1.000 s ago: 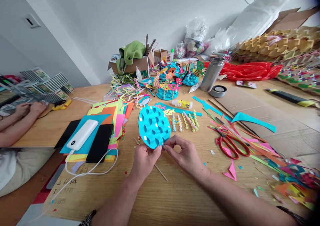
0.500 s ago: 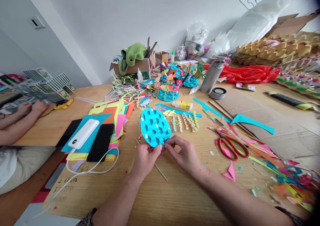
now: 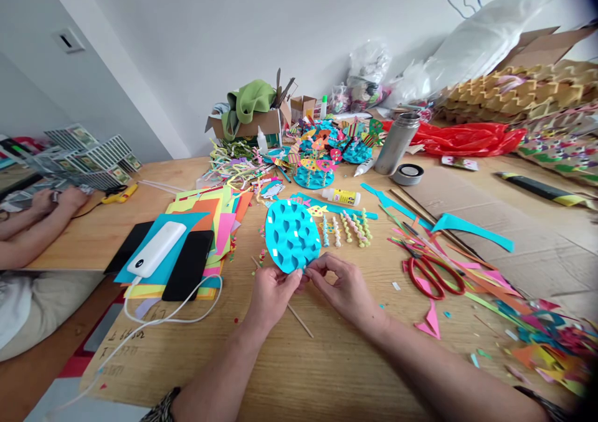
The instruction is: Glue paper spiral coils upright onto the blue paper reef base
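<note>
A blue paper oval (image 3: 293, 236) with rows of cut, folded-up flaps and a few small white squares near its rim is held up above the table. My left hand (image 3: 275, 288) pinches its bottom edge, thumb on the near face. Close beside it, my right hand (image 3: 339, 282) is closed, thumb and fingertips together at the same bottom edge. Just beyond the oval lie twisted pastel paper strips (image 3: 355, 227), a yellow paper fish (image 3: 317, 211) and a glue bottle (image 3: 341, 197). A thin wooden stick (image 3: 301, 321) lies beneath my hands.
Red-handled scissors (image 3: 434, 274) and paper scraps lie on the right, beside a cardboard sheet (image 3: 527, 235). To the left, a phone (image 3: 188, 266) and white power bank (image 3: 156, 249) rest on coloured paper. A steel flask (image 3: 397, 143) stands behind. Another person's hands (image 3: 60, 201) work far left.
The blue paper oval has tilted slightly up and to the right. Both my hands stay at its bottom edge, almost unmoved.
</note>
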Tool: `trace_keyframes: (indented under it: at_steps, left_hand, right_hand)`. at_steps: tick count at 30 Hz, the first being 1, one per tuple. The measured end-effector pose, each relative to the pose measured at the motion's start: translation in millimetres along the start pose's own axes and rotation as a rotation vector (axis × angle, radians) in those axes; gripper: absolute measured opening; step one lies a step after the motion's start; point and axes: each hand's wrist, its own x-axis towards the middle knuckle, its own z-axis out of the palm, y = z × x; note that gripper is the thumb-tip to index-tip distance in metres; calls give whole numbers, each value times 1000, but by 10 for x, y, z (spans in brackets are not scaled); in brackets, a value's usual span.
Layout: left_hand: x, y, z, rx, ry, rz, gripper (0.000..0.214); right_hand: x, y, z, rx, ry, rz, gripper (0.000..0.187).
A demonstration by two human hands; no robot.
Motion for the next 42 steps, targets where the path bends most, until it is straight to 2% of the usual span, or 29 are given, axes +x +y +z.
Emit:
trace_keyframes:
  at_steps: [33,42]
  left_hand:
    - [-18,57,11,-14,20,0,17]
    - [-25,-11,3,10,-8,16,18]
  right_hand:
    - [7,-47,-15,14,6,1,14]
    - [10,-44,-4,7,15,47,15]
